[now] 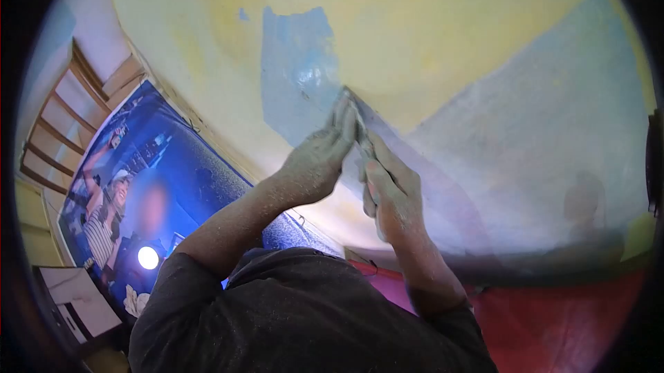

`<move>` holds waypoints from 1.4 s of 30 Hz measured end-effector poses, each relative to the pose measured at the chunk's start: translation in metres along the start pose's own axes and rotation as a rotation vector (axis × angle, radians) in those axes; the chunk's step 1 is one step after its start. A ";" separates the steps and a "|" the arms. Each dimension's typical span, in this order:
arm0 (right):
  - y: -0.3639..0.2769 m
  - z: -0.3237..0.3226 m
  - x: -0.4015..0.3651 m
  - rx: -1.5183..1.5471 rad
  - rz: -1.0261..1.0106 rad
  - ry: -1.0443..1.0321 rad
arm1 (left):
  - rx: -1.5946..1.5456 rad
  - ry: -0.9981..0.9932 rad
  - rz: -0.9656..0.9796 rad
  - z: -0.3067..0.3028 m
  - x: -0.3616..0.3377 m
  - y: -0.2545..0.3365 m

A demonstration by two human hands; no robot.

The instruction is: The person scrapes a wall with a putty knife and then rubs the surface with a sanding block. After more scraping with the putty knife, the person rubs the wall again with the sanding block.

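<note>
Scraper [357, 124] up: a thin, pale, dust-coated blade, tilted, its tip pressed to the surface right at the lower right edge of the blue patch [297, 76]. The handle is buried in the right hand [391, 197], and the left hand [315, 162] lies flat-fingered along the blade.

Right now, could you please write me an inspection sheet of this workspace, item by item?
surface: yellow wall with a blue-grey patch and a wide pale area to the right.
job's things: thin scraper, its blade against the wall.
clutter: nothing seen.
hands: left hand presses straight fingers on the blade; right hand is closed low on the scraper; both are dusty.
cables: nothing seen clearly.
surroundings: blue poster, wooden frame, bright lamp, red surface below.
</note>
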State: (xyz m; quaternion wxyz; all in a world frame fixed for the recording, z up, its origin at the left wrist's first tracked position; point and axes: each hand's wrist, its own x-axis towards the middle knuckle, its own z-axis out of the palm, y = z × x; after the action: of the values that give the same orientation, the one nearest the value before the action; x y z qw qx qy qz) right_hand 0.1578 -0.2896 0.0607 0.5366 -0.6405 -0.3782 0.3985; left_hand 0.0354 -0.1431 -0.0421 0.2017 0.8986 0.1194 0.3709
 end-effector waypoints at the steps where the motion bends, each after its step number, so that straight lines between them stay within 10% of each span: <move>1: 0.002 0.001 0.004 0.001 -0.021 -0.026 | -0.003 -0.004 -0.015 -0.001 -0.001 0.000; 16: 0.003 -0.089 -0.096 0.064 -0.083 0.111 | 0.011 -0.087 0.264 0.050 0.022 0.082; 42: 0.007 -0.064 -0.074 0.087 -0.032 0.106 | -0.020 -0.105 0.157 0.030 0.023 0.070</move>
State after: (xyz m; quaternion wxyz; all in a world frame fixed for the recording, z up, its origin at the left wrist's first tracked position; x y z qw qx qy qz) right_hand 0.1873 -0.3823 0.0678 0.5895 -0.6308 -0.3418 0.3712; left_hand 0.0772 -0.2051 -0.0155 0.1869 0.9214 0.0342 0.3391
